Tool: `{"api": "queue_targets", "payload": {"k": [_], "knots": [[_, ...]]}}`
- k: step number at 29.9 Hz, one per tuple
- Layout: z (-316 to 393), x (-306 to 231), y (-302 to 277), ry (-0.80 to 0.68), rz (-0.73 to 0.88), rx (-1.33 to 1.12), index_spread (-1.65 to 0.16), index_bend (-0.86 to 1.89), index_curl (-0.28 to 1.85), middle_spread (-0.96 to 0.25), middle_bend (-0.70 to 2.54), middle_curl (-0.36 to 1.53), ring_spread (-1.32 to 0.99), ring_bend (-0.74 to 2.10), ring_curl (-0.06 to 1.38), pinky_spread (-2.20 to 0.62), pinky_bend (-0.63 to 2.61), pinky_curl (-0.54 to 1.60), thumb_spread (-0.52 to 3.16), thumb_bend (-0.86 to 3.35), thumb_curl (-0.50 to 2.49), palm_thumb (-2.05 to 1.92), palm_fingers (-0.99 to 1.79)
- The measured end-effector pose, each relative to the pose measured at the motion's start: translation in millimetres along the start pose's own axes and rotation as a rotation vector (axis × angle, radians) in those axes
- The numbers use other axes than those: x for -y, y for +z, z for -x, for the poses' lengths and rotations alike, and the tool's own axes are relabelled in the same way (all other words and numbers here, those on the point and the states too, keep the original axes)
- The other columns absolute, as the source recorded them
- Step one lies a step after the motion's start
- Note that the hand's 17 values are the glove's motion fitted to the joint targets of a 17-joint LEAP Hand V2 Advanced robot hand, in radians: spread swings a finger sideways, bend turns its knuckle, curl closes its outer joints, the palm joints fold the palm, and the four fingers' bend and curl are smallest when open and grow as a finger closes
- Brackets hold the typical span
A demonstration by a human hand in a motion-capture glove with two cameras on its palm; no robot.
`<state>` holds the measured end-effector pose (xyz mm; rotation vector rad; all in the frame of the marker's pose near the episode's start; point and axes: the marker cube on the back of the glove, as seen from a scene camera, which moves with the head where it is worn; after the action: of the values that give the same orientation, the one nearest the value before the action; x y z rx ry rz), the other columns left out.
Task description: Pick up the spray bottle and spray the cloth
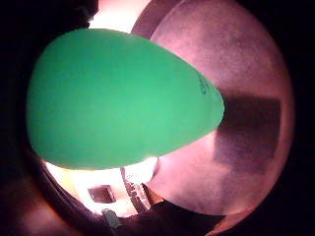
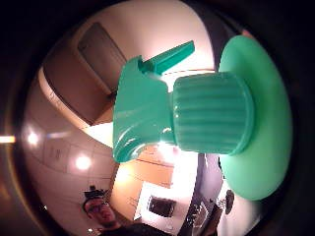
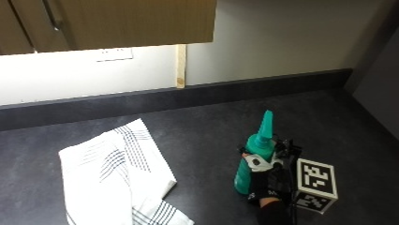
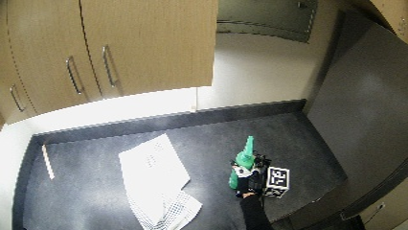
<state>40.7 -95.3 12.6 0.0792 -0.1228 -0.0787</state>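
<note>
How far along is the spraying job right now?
Reaching looks done: the right hand grips the green bottle. Whether it has left the counter is unclear. Left: aiming at the striped cloth, which lies apart from it, and spraying.

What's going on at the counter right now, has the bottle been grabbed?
A person's black-gloved right hand is wrapped around the body of the green plastic spray bottle, which stands upright at the dark grey countertop; whether it has left the surface cannot be told. The white cloth with dark stripes lies partly folded on the countertop, apart from the bottle. The nozzle points up, not at the cloth.
</note>
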Motion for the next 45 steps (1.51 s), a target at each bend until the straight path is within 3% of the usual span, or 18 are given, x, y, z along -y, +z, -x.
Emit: {"api": "queue_targets", "payload": {"k": [7, 12, 18, 27, 34, 45], "knots": [[60, 2, -12, -0.128, -0.014, -0.006, -0.21, 0.17, 0.42, -0.03, 0.3, 0.46, -0.05, 0.38, 0.39, 0.09, 0.2, 0.23, 0.67, -0.02, 0.68, 1.18, 0.75], [86, -8, -6, -0.131, -0.005, 0.018, -0.2, 0.16, 0.43, -0.03, 0.28, 0.47, -0.06, 0.38, 0.4, 0.08, 0.19, 0.24, 0.65, -0.02, 0.69, 1.18, 0.76], [80, -9, -1, -0.137, 0.027, 0.017, -0.2, 0.16, 0.43, -0.03, 0.27, 0.47, -0.06, 0.38, 0.41, 0.07, 0.19, 0.25, 0.62, -0.02, 0.7, 1.18, 0.77], [95, -38, 63, -0.106, 0.225, 0.042, -0.19, 0.15, 0.42, -0.02, 0.25, 0.49, -0.06, 0.37, 0.42, 0.06, 0.21, 0.27, 0.58, -0.02, 0.71, 1.17, 0.79], [90, -40, 99, -0.173, 0.352, 0.031, -0.18, 0.14, 0.42, -0.02, 0.24, 0.5, -0.07, 0.37, 0.43, 0.05, 0.24, 0.3, 0.56, -0.02, 0.72, 1.17, 0.81], [77, -35, 102, -0.077, 0.374, -0.063, -0.17, 0.12, 0.4, -0.01, 0.22, 0.51, -0.06, 0.37, 0.44, 0.03, 0.33, 0.35, 0.53, -0.03, 0.72, 1.15, 0.87]]}}
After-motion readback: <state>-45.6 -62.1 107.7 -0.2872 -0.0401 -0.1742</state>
